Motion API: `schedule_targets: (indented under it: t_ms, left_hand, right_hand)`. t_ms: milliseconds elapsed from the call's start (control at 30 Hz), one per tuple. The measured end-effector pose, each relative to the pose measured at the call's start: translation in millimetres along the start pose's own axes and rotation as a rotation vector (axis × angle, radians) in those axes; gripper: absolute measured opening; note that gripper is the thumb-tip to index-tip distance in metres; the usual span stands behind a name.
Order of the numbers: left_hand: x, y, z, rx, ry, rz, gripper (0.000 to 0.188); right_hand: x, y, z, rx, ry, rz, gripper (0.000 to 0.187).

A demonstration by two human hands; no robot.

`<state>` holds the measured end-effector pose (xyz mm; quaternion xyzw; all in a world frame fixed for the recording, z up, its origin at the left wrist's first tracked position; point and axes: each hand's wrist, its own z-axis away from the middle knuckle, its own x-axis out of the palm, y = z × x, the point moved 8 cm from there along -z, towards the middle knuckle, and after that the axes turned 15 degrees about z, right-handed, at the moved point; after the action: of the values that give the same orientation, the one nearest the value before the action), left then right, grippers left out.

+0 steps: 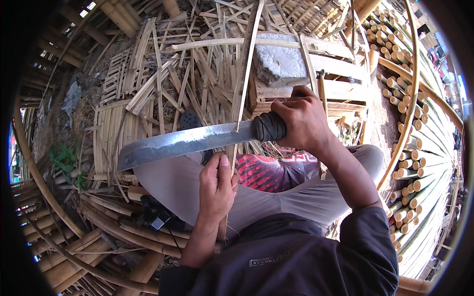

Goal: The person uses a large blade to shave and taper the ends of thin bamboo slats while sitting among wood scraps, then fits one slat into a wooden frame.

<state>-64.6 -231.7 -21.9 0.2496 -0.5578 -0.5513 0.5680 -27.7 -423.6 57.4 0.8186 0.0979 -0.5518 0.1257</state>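
Observation:
My right hand [303,118] is closed round the black-wrapped handle of a machete [182,141]. Its long, curved blade points left across my lap. A long bamboo strip [245,64] runs from the far side down toward my body, and the blade meets it close to the handle. Lower on the strip, my left hand [217,182] grips it with the thumb on top, just on my side of the blade. Under the strip, a red and black patterned cloth [264,172] lies across my lap.
A grey concrete block [281,59] rests on a wooden crate [335,89] ahead. Bamboo scraps [207,74] litter the ground to the far left. Stacked bamboo poles [412,143] line the right side. Bamboo lengths [133,234] and a small dark device [157,219] lie at my left.

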Motion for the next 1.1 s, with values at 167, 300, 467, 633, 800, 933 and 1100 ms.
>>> schedule_targets:
  t_ms: [167,300,467,633,800,933,1100]
  left_hand:
    - [-4,3,-5,0.003,-0.028,0.025,0.032]
    - [-18,4,-10,-0.023,0.041,0.043,0.032]
    - [-25,11,-9,0.030,0.083,0.047,0.031]
    - [-30,15,-7,0.097,0.083,0.047,0.033]
    - [-39,5,4,0.019,0.084,0.065,0.032]
    - [-35,-11,18,-0.068,0.062,0.098,0.033]
    - [-35,-2,6,-0.029,0.031,0.096,0.032]
  right_hand:
    - [0,2,-10,-0.048,-0.034,-0.001,0.032]
    - [6,-11,-20,-0.058,-0.082,0.029,0.034]
    - [17,-36,-33,-0.091,-0.102,0.024,0.040]
    - [17,-30,-42,-0.036,-0.019,0.029,0.043]
    - [11,16,-56,0.177,0.051,0.100,0.034]
    - [0,106,-58,0.492,0.035,0.241,0.022]
    - [3,60,-48,0.236,0.067,0.137,0.026]
